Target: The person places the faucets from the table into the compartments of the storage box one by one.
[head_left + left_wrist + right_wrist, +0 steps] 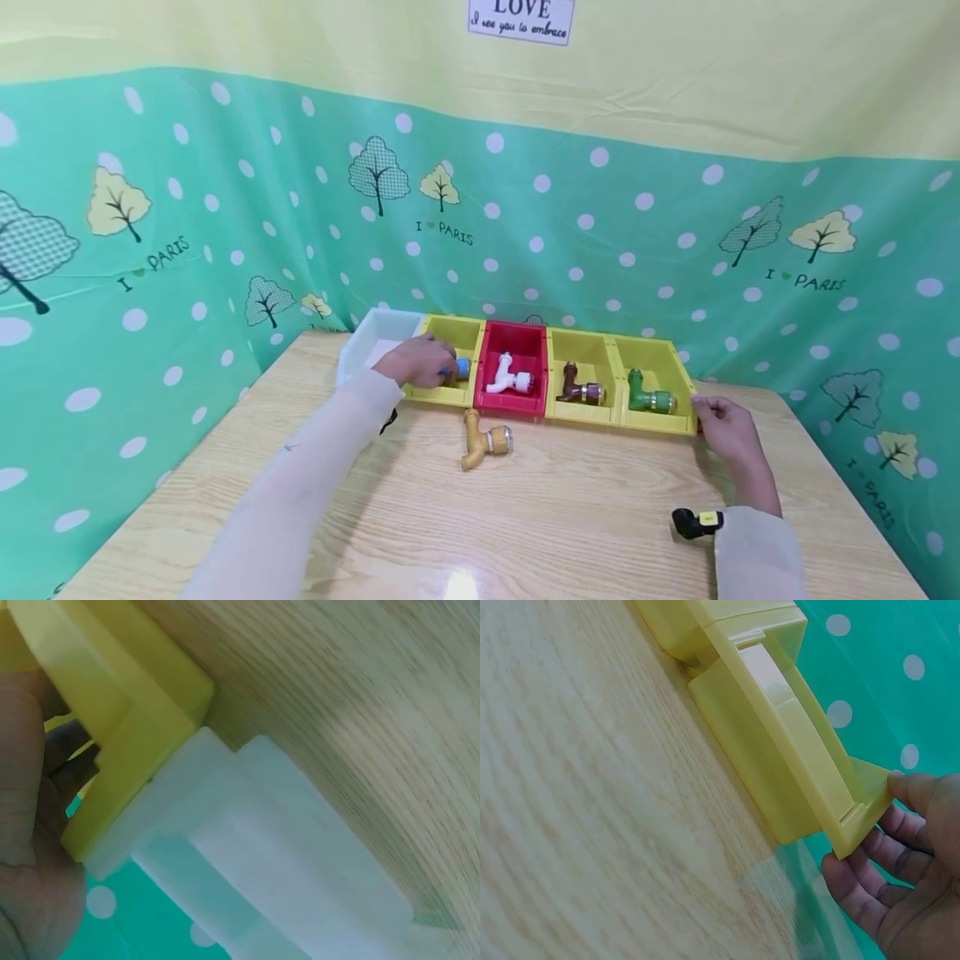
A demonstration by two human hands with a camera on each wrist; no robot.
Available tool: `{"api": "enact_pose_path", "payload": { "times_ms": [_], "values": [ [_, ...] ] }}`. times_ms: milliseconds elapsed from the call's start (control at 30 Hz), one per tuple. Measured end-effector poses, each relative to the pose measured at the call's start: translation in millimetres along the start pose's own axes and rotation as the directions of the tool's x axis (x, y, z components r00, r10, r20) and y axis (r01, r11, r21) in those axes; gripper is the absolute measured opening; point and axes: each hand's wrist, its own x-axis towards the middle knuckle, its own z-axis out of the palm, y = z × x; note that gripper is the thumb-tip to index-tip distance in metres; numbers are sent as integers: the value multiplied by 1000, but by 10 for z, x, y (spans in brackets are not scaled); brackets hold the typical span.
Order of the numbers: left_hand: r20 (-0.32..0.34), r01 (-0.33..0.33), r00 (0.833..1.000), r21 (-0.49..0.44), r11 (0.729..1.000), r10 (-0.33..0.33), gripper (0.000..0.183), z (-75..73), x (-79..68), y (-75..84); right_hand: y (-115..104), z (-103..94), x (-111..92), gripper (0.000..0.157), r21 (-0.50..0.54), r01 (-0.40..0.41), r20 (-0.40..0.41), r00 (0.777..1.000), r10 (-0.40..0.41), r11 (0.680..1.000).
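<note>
A row of joined storage bins stands at the back of the table. My left hand [422, 361] reaches into the left yellow bin [452, 332], its fingers around a blue tap [463, 367] that it partly covers. In the left wrist view, the fingers are partly hidden behind the yellow bin wall. My right hand [726, 427] pinches the outer side edge of the rightmost yellow bin [795, 742], thumb on top and fingers below. A white tap [510, 377], a brown tap [579, 387] and a green tap [648, 396] lie in separate bins.
An orange-brown tap [480, 439] lies on the wooden table [570, 508] before the bins. A whitish bin [384, 325] forms the row's left end, and a red bin [516, 333] holds the white tap. Behind hangs a green and yellow curtain [525, 225].
</note>
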Motion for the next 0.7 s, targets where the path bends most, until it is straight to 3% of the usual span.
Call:
{"api": "enact_pose_path", "payload": {
  "times_ms": [133, 300, 467, 700],
  "values": [
    [-97, -17, 995, -4, 1000, 17, 20, -21, -38, -5, -7, 6, -11, 63, 10, -12, 2, 1000, 12, 1000],
    [-217, -47, 975, -5, 999, 45, 18, -68, -113, -2, -24, -8, -24, 62, 10, -13, 0, 1000, 13, 1000],
    [-247, -113, 961, 56, 992, 124, 22, -126, -274, 96, -35, -14, -24, 62, 14, -7, 3, 1000, 7, 1000],
    [-290, -206, 920, 212, 955, 263, 21, -101, -501, 281, -12, -3, -8, 62, 31, -11, 11, 1000, 11, 999]
  ]
}}
